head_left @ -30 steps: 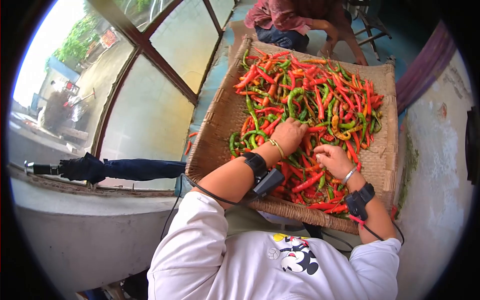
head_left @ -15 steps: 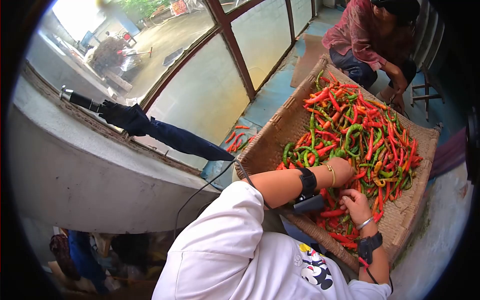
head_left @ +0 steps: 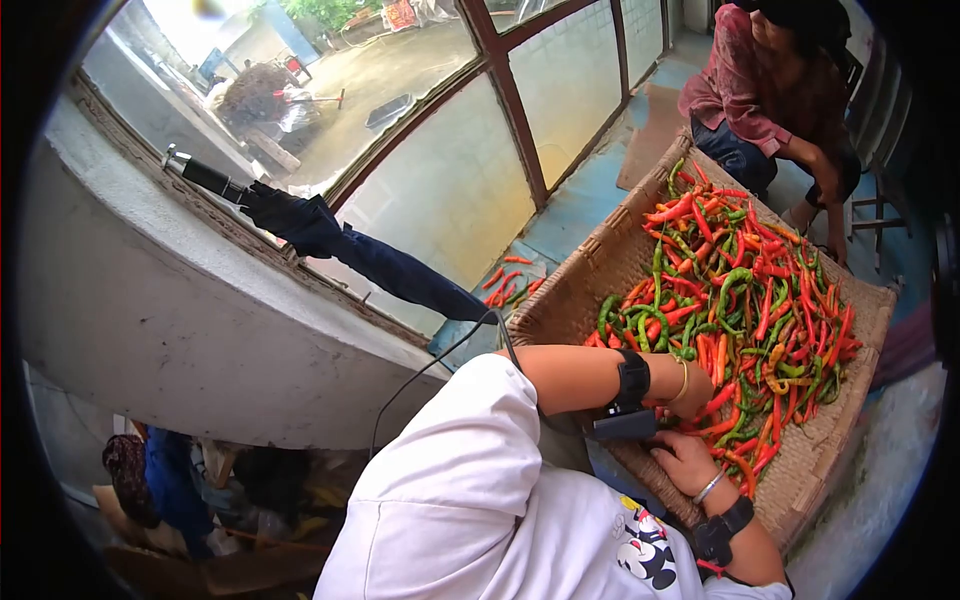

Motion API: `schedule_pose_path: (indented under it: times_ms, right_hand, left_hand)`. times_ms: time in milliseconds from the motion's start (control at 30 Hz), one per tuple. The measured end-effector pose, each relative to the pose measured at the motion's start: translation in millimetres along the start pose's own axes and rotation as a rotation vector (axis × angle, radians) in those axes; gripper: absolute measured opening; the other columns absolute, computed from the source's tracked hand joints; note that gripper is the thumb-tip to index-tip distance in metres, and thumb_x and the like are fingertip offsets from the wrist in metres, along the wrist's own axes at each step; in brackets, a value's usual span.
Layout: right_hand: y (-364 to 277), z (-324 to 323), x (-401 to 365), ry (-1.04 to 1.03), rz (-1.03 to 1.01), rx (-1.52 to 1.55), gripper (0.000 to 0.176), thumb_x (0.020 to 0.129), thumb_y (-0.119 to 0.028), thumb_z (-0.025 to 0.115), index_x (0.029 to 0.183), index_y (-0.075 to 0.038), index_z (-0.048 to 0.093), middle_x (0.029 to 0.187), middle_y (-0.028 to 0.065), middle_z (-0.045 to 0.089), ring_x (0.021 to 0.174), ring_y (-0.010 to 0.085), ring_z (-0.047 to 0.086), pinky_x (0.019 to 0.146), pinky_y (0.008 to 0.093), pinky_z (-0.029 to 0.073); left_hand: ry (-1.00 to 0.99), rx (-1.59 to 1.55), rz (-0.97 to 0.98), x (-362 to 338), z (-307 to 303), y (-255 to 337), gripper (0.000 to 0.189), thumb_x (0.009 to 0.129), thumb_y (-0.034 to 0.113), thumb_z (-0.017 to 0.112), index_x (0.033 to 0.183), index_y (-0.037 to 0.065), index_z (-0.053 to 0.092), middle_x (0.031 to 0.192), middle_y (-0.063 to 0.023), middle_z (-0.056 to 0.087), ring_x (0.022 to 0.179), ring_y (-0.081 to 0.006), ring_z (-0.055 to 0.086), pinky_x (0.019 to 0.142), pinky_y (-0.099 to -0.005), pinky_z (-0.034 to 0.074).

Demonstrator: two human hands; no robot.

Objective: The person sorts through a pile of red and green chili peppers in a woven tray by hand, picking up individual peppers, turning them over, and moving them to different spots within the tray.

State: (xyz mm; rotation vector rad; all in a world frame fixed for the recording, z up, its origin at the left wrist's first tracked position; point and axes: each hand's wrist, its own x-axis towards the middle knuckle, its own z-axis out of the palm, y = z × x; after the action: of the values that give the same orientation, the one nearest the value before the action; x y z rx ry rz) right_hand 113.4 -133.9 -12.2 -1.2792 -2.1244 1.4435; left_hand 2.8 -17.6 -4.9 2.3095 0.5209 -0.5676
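Many red, green and orange chili peppers [head_left: 735, 290] lie heaped in a large woven basket [head_left: 570, 290]. My left hand [head_left: 690, 388] reaches over the near side of the heap, back upward and fingers curled down among the peppers. Its fingertips are hidden, so what they grip does not show. Just below it, my right hand [head_left: 688, 462] is at the near edge of the heap, fingers bent inward toward my body. Whatever is in them is too hidden to name. A dark box-shaped device [head_left: 625, 425] sits under my left wrist.
Across the basket a person [head_left: 745, 100] in a patterned red top crouches beside a small stool [head_left: 878, 220]. A folded umbrella [head_left: 370, 255] leans from the window ledge. More peppers [head_left: 510, 280] lie on the floor left of the basket. A cable [head_left: 400, 385] hangs by my left arm.
The view has shifted, so the scene sits further right. My right hand has drawn back toward the basket's near edge; my left hand remains over the peppers.
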Motion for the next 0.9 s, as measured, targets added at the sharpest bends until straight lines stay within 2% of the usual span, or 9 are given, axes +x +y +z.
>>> schedule_pose_path:
  times_ms: [167,300,400,467,600,700,767,867,900]
  right_hand:
    - [-10.3,3.8,-1.8,0.056,0.125,0.109,0.027,0.076,-0.018,0.056,0.097,-0.002,0.059,0.085,0.0174,0.062,0.079,0.0323,0.06,0.072,0.0358,0.046]
    - [-14.2,4.4,-0.1,0.055,0.121,0.05,0.024,0.075,-0.019,0.056,0.091,-0.002,0.062,0.08,0.0195,0.061,0.077,0.0334,0.06,0.07,0.0364,0.046]
    - [-19.5,4.3,0.5,0.06,0.148,0.028,0.023,0.075,-0.02,0.055,0.088,-0.001,0.063,0.078,0.0209,0.06,0.076,0.0341,0.059,0.069,0.0365,0.046]
    - [-19.6,3.6,1.5,0.063,0.159,0.031,0.023,0.075,-0.021,0.055,0.086,-0.001,0.063,0.077,0.0216,0.06,0.076,0.0345,0.059,0.069,0.0366,0.046]
    - [-9.7,3.4,3.4,0.04,0.109,0.075,0.022,0.076,-0.015,0.055,0.092,-0.001,0.06,0.079,0.0183,0.062,0.074,0.0307,0.06,0.067,0.0347,0.046]
    - [-16.5,-5.1,4.1,0.037,0.144,0.254,0.023,0.077,-0.011,0.054,0.097,0.001,0.057,0.079,0.0129,0.062,0.071,0.0228,0.061,0.064,0.0318,0.046]
    - [-0.3,-7.2,3.1,0.088,0.205,0.352,0.025,0.08,-0.009,0.053,0.103,0.002,0.054,0.079,0.0061,0.059,0.073,0.0135,0.058,0.06,0.0264,0.047]
    - [-18.9,-18.7,-1.1,0.304,0.304,0.702,0.03,0.08,-0.011,0.053,0.107,0.002,0.05,0.082,0.0066,0.058,0.076,0.0148,0.058,0.057,0.0237,0.047]
    - [-12.5,-20.1,-1.7,0.305,0.232,0.719,0.035,0.081,-0.015,0.054,0.111,0.001,0.047,0.086,0.0071,0.057,0.076,0.0151,0.058,0.055,0.0219,0.048]
  left_hand:
    - [0.163,0.039,-0.027,9.1,12.5,-9.9,0.025,0.076,0.026,0.05,0.075,0.005,0.064,0.067,-0.0077,0.063,0.067,-0.0255,0.06,0.062,-0.0385,0.046]
    - [0.132,-0.025,-0.04,5.6,3.5,-10.7,0.031,0.079,0.028,0.049,0.067,0.006,0.067,0.066,-0.0043,0.064,0.066,-0.0208,0.06,0.063,-0.0359,0.047]
    - [0.073,-0.055,-0.034,1.7,-0.8,-9.8,0.032,0.08,0.028,0.048,0.072,0.004,0.067,0.067,-0.0068,0.064,0.065,-0.0233,0.059,0.063,-0.0369,0.047]
    - [0.169,-0.023,0.016,-0.1,-3.0,-9.3,0.032,0.079,0.03,0.049,0.075,0.001,0.063,0.07,-0.0135,0.062,0.069,-0.0297,0.059,0.064,-0.0403,0.046]
    - [0.307,-0.076,-0.016,2.9,-13.9,3.4,0.031,0.078,0.028,0.052,0.076,-0.001,0.062,0.069,-0.0151,0.061,0.067,-0.0305,0.059,0.063,-0.0408,0.046]
    - [0.478,-0.288,0.068,-0.3,-24.7,14.5,0.027,0.08,0.023,0.053,0.078,-0.003,0.06,0.07,-0.0167,0.061,0.064,-0.0305,0.059,0.061,-0.0396,0.047]
    - [0.585,-0.643,0.08,1.7,-27.7,17.8,0.024,0.084,0.02,0.052,0.081,-0.004,0.056,0.064,-0.0134,0.06,0.056,-0.0245,0.059,0.054,-0.0349,0.048]
    - [0.65,-1.087,0.065,-8.1,-29.0,25.4,0.022,0.087,0.018,0.049,0.079,-0.002,0.052,0.059,-0.0082,0.057,0.051,-0.0162,0.057,0.048,-0.0293,0.047]
    - [0.652,-1.087,0.064,-4.1,-26.6,23.0,0.022,0.087,0.018,0.049,0.079,-0.002,0.052,0.059,-0.0082,0.057,0.051,-0.0162,0.057,0.048,-0.0293,0.047]
